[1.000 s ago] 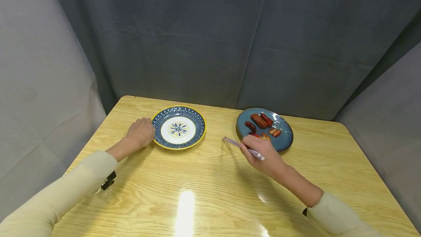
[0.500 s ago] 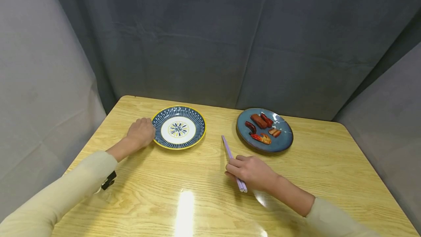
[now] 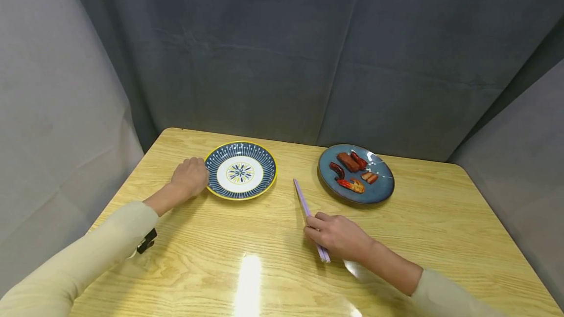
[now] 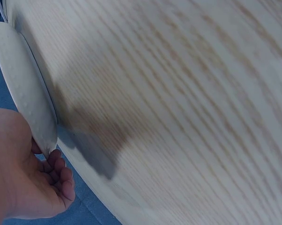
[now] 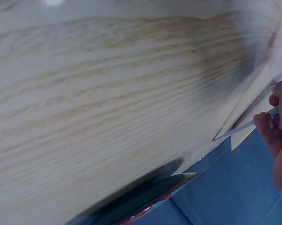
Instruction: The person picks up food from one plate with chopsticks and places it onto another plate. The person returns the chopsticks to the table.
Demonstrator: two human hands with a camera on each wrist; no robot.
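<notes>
A patterned plate with a blue band, white middle and yellow rim lies at the left of the table. My left hand pinches its left edge; in the left wrist view curled fingers meet at the rim of the plate. Further right, my right hand holds a pair of light purple chopsticks low over the table, tips pointing away from me. In the right wrist view, thumb and fingers are around the chopsticks. Whether the chopsticks touch the wood is hard to tell.
Behind my right hand sits a blue plate bearing a shrimp, a brown meat block and several other food pieces. Wooden table carries both plates. A dark curtain hangs at its far edge, pale cloth at the sides.
My right hand has drawn back from beside the blue plate towards me, lowering and turning the chopsticks until they point away. The left hand has stayed on the patterned plate.
</notes>
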